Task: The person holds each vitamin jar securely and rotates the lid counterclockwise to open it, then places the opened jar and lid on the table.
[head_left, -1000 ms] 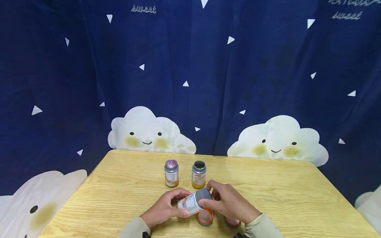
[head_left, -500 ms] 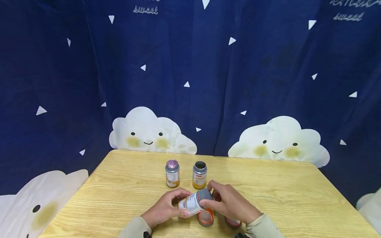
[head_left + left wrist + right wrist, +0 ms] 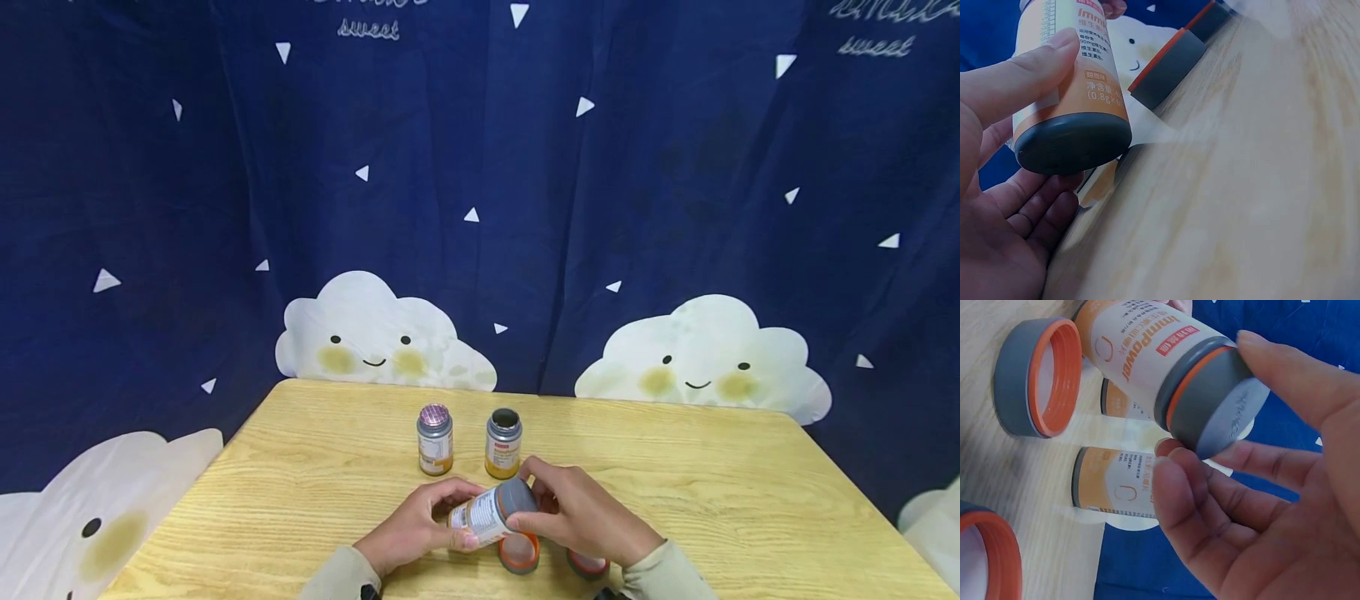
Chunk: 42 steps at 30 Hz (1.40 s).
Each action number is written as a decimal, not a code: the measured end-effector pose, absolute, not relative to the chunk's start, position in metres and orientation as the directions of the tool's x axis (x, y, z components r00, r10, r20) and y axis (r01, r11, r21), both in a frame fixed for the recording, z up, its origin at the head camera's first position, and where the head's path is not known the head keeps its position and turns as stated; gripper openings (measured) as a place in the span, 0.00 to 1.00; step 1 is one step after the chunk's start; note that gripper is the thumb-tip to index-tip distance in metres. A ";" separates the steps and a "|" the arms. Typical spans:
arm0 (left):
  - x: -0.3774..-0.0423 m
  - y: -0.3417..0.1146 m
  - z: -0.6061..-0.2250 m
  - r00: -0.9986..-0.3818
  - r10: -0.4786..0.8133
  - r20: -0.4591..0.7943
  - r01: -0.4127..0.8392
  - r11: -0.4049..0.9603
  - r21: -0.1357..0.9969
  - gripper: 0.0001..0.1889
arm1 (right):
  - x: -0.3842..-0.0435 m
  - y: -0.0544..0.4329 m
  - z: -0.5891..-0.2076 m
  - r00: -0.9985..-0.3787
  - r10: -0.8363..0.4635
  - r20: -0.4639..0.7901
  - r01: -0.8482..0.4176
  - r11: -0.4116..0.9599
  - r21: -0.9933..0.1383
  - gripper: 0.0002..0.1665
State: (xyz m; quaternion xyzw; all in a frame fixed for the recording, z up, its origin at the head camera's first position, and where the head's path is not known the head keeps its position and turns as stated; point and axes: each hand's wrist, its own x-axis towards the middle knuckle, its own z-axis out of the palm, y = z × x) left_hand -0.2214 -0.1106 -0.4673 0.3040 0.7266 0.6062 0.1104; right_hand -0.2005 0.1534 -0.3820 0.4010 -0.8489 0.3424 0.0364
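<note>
In the head view a supplement bottle [image 3: 477, 518], white and orange with a grey cap [image 3: 516, 497], is tilted over the table's near part. My left hand [image 3: 412, 527] grips its body near the base; in the left wrist view the thumb [image 3: 1047, 65] lies across the label and the dark bottom [image 3: 1072, 144] faces that camera. At the other end my right hand [image 3: 585, 512] holds the cap between thumb and fingers. The right wrist view shows an orange ring between cap and grey neck. Two removed caps lie upturned below: one cap [image 3: 519, 568] under the bottle, another cap [image 3: 587, 567] by my right wrist.
Two similar uncapped bottles stand upright behind the hands. The left bottle [image 3: 436, 446] has a shiny pinkish seal over its mouth; the right bottle [image 3: 502, 450] has a dark mouth. Beyond the wooden table [image 3: 712, 492] hangs a blue curtain [image 3: 420, 125] with clouds.
The right thumb has shifted slightly along the cap. The bottle and left hand stay nearly where they were; the whole head view has drifted a little.
</note>
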 end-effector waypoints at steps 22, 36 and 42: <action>-0.219 -0.110 -0.468 -0.778 0.578 0.246 0.348 0.071 0.935 0.25 | -0.198 0.156 -0.375 -0.725 -0.636 0.265 -0.657 0.522 -0.544 0.33; -0.220 -0.111 -0.469 -0.788 0.584 0.194 0.311 0.106 0.945 0.24 | -0.195 0.151 -0.376 -0.802 -0.518 0.298 -0.593 0.623 -0.510 0.23; -0.221 -0.112 -0.470 -0.780 0.588 0.212 0.326 0.093 0.941 0.24 | -0.196 0.150 -0.377 -0.801 -0.517 0.301 -0.593 0.622 -0.511 0.23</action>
